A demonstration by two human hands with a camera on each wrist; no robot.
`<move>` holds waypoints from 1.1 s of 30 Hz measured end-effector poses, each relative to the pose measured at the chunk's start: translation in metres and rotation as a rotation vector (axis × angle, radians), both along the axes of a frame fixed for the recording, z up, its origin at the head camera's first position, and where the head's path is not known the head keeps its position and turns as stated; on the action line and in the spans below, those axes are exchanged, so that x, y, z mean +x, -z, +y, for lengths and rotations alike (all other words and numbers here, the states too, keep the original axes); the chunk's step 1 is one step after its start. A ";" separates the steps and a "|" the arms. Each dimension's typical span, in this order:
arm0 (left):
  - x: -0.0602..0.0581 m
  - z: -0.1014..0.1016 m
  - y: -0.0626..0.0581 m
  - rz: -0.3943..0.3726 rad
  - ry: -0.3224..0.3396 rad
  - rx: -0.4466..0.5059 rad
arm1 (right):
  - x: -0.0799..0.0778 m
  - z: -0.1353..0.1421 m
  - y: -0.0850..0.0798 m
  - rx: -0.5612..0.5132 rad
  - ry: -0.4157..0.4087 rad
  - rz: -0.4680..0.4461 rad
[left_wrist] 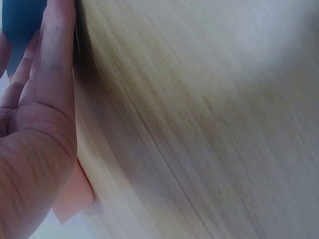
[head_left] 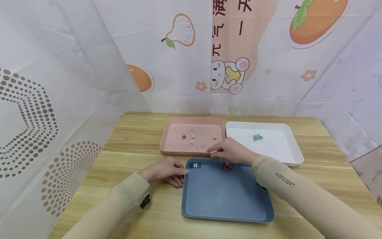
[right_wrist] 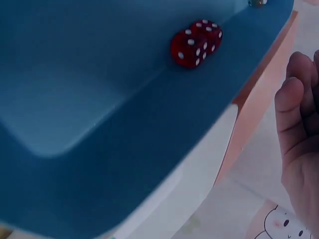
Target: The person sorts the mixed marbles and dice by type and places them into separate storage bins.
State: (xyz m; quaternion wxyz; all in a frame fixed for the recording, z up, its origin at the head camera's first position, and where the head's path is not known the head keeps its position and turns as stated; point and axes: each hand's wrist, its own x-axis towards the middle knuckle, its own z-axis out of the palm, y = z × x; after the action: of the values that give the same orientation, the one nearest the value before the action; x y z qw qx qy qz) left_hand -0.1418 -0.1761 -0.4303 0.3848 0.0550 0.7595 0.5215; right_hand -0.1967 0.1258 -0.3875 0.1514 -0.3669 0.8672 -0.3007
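Observation:
My left hand [head_left: 167, 169] is at the left edge of the blue tray [head_left: 226, 196], thumb at the rim and fingers along the outer wall; its palm [left_wrist: 37, 109] shows in the left wrist view. My right hand [head_left: 231, 151] reaches over the back rim of the blue tray, fingertips above the front edge of the pink tray [head_left: 194, 153]. Two red dice [head_left: 227, 167] sit side by side just below it. In the right wrist view, the red dice [right_wrist: 192, 45] rest against the tray's back wall, apart from the fingers [right_wrist: 289, 99], which hold nothing visible.
A blue die [head_left: 191, 166], a white die [head_left: 195, 165] and a greyish die [head_left: 199, 165] cluster in the blue tray's back left corner. The pink tray holds a red die [head_left: 183, 136] and white dice [head_left: 192, 142]. Several green dice [head_left: 256, 137] lie in the white tray [head_left: 276, 146].

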 end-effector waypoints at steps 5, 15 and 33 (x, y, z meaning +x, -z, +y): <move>0.000 0.000 0.000 0.001 -0.005 -0.001 | 0.005 -0.009 0.005 -0.022 -0.071 -0.054; 0.001 0.000 0.000 -0.005 -0.009 0.012 | 0.013 -0.025 0.018 0.076 -0.138 -0.110; 0.000 0.002 -0.002 -0.013 -0.009 0.000 | 0.018 -0.038 0.028 0.198 -0.109 -0.124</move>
State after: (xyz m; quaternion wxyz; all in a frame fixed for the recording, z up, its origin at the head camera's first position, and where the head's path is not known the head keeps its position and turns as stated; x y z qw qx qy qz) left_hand -0.1413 -0.1745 -0.4283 0.3874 0.0484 0.7573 0.5235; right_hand -0.1783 0.0882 -0.4157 0.2565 -0.3774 0.8604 -0.2270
